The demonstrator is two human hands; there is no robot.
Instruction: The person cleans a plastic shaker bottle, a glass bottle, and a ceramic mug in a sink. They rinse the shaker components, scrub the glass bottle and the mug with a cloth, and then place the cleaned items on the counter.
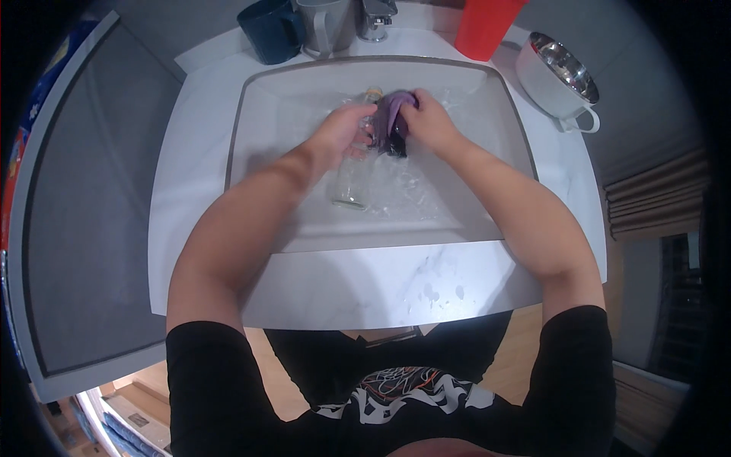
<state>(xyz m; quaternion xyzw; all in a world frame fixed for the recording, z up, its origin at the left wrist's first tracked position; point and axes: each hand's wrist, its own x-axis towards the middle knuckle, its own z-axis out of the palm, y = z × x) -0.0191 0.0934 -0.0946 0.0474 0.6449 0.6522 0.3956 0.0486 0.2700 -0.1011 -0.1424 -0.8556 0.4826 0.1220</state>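
My left hand (342, 130) is wrapped around a clear glass bottle (350, 185) in the white sink basin (377, 231). The bottle lies tilted, its mouth towards the faucet and its base towards me. Pinched in my right hand (431, 119) is a purple cloth (395, 108), bunched beside the upper part of the bottle. A dark piece hangs below the cloth; whether it belongs to the cloth I cannot tell. Rippling water (411, 191) covers part of the basin floor. My left fingers partly hide the middle of the bottle.
A chrome faucet (375, 23) stands behind the basin. To its left are a dark blue mug (269, 34) and a grey mug (337, 25). A red cup (485, 28) and a white metal-lined mug (548, 80) sit at right. Water drops dot the marbled counter (365, 285).
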